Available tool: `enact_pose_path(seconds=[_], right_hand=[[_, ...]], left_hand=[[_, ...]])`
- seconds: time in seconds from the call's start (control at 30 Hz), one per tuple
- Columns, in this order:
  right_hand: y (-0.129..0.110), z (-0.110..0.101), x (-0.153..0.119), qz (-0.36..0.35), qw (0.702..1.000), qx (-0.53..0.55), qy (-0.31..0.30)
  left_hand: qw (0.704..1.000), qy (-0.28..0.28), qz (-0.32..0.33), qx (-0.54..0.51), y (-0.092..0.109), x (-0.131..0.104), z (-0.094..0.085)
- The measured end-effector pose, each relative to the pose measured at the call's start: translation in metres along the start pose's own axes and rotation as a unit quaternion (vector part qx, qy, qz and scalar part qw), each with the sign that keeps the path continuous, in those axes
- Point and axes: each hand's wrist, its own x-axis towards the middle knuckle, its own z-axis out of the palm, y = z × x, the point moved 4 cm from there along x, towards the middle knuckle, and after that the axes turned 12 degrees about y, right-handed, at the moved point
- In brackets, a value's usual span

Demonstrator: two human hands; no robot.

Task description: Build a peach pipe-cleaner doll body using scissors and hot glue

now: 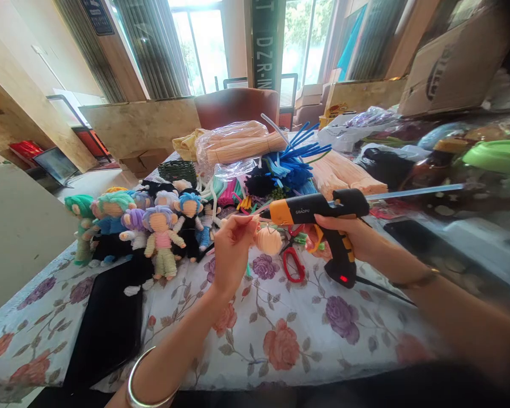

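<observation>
head view: left hand (234, 249) pinches a pale stem; right fingers (313, 237) grip the glue gun (301, 209).

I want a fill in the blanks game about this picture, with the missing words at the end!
The person's ____ hand holds the glue gun. 
The little light near the bottom of its handle glows ____. 
The shiny bangle is the colour ____. 
The tablecloth is printed with big purple and pinkish-red ____.

Missing words: right; red; silver; flowers.
</observation>
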Motion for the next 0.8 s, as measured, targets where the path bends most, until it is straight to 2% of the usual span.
enact_pose_path(seconds=[0.2,0.4,0.7,0.8], right_hand=[[0.001,0.001,0.0,-0.006,1.0,-0.005,0.0],[-0.004,0.005,-0.002,-0.047,0.999,-0.017,-0.006],[-0.008,0.007,-0.007,-0.059,0.995,-0.069,0.044],[-0.014,0.01,-0.01,-0.082,0.988,-0.11,0.078]], left_hand=[[1.0,-0.001,-0.017,0.004,-0.001,-0.001,-0.001],[1.0,0.002,-0.027,0.0,-0.001,0.0,-0.001],[0.999,0.008,-0.046,-0.008,-0.002,-0.001,-0.001],[0.999,0.009,-0.048,-0.007,-0.003,-0.001,-0.001]])
